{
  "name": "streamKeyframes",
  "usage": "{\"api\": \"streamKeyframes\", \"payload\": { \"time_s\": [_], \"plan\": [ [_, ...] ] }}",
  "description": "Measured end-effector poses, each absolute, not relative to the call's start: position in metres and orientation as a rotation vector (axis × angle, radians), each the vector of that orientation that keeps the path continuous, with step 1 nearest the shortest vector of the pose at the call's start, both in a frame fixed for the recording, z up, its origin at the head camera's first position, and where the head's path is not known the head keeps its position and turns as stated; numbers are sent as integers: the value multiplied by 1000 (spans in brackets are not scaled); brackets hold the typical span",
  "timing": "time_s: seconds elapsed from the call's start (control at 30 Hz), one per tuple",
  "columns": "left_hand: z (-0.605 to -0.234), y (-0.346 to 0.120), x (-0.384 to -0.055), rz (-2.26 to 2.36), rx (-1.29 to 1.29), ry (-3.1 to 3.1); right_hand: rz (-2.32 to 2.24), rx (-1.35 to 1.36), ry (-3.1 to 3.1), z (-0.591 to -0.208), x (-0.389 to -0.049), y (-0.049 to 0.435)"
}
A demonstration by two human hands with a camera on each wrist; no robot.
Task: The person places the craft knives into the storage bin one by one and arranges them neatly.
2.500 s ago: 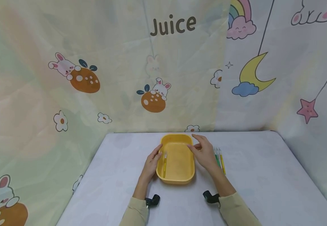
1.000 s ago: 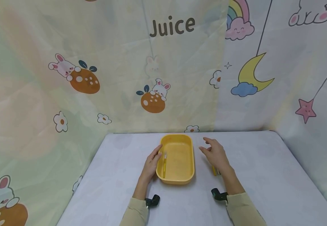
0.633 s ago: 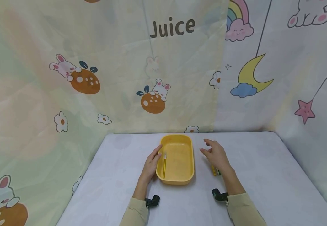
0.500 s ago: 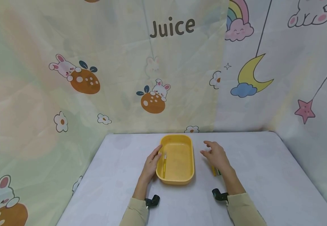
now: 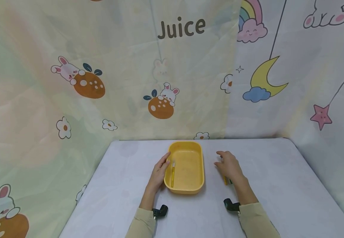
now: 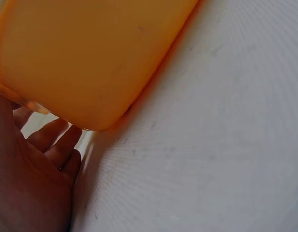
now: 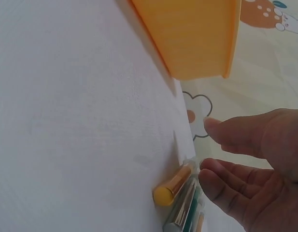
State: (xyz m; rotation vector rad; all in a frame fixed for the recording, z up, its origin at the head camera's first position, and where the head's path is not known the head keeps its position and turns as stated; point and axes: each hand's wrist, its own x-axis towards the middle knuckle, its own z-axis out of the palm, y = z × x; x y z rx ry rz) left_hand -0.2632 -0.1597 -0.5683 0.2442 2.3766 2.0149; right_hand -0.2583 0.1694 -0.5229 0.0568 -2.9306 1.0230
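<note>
A yellow tray (image 5: 189, 191) stands on the table, with one yellow pen (image 5: 173, 175) lying lengthwise along its left side. My left hand (image 5: 158, 173) touches the tray's left wall, fingers extended along it; in the left wrist view the fingers (image 6: 62, 142) lie against the tray's underside edge. To the right of the tray, my right hand (image 5: 230, 167) is over a small bunch of pens, thumb and fingers apart, holding nothing. The right wrist view shows a yellow-ended pen (image 7: 173, 186) beside a silver one (image 7: 180, 210) and a green one, right below the fingertips.
The white-covered table (image 5: 124, 185) reaches back to a printed cloth wall (image 5: 124, 82). Cloth also rises at both sides. A black wrist camera (image 5: 160, 211) sits on the left wrist and another (image 5: 231, 205) on the right.
My right hand has moved from the tray's right rim out to the right, over the pens, and then slightly lower. The left hand and the tray have stayed put.
</note>
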Motion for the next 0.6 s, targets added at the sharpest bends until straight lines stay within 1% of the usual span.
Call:
{"api": "streamKeyframes", "payload": {
  "time_s": [0.3,0.6],
  "plan": [
    [-569,-159,-263,2018,237,2376,972,51,-2986,-529,-261,170],
    [-568,-159,-263,2031,240,2364,931,66,-3018,-530,-257,161]
  ]
}}
